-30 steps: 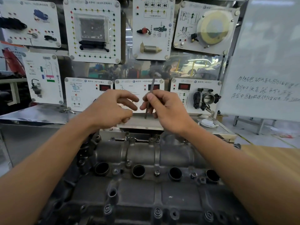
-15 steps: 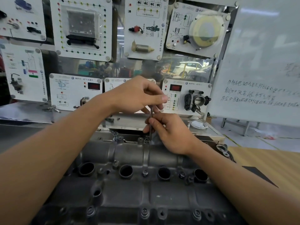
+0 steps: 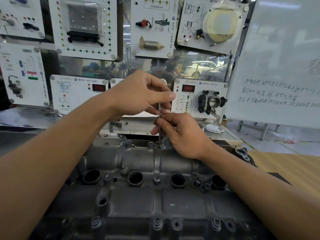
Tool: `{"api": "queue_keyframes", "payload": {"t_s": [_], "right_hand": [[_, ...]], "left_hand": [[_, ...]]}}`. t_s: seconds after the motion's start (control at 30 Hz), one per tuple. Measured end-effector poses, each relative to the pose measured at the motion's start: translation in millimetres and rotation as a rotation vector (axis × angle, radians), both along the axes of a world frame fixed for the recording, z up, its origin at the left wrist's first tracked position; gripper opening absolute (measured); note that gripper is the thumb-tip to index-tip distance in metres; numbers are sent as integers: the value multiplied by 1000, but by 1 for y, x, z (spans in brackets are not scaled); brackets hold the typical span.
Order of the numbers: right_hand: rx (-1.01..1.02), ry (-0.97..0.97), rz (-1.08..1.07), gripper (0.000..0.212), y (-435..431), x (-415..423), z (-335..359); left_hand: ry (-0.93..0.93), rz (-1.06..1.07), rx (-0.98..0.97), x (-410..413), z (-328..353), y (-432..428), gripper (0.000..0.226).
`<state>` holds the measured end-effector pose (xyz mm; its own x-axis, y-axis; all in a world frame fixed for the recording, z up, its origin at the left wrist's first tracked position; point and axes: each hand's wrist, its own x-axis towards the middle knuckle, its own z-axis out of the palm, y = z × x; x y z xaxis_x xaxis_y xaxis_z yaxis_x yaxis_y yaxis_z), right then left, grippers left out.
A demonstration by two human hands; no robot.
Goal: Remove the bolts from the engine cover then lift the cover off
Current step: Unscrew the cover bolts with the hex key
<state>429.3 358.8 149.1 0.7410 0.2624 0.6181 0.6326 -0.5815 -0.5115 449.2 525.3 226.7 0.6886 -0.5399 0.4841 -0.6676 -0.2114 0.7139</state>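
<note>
Grip of both hands on thin grey metal tool shaft (image 3: 159, 110), upright: left hand (image 3: 136, 94) pinching its top, right hand (image 3: 183, 135) with fingers (image 3: 166, 119) curled round its middle. Tip at small bolt (image 3: 157, 145) on far edge of dark grey cast-metal engine cover (image 3: 138, 201), low in foreground.

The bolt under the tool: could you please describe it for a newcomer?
Find the grey engine cover and follow its far edge to the middle. The bolt there alone has the thin tool standing on it; the raised bolt further left stands bare.
</note>
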Motion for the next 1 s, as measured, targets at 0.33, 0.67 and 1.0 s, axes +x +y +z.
{"api": "queue_keyframes", "payload": {"t_s": [0.33,0.67,1.0], "right_hand": [[-10,-44,-2,22,2,2,-2],[-82,-40,-30,26,2,2,-2],[55,30,13,27,-2,1,-2]], "left_hand": [[46,-29,24,-1,3,8,33],[-10,139,42,-4,0,-1,12],[610,-79,-236,-2,-1,-3,31]]}}
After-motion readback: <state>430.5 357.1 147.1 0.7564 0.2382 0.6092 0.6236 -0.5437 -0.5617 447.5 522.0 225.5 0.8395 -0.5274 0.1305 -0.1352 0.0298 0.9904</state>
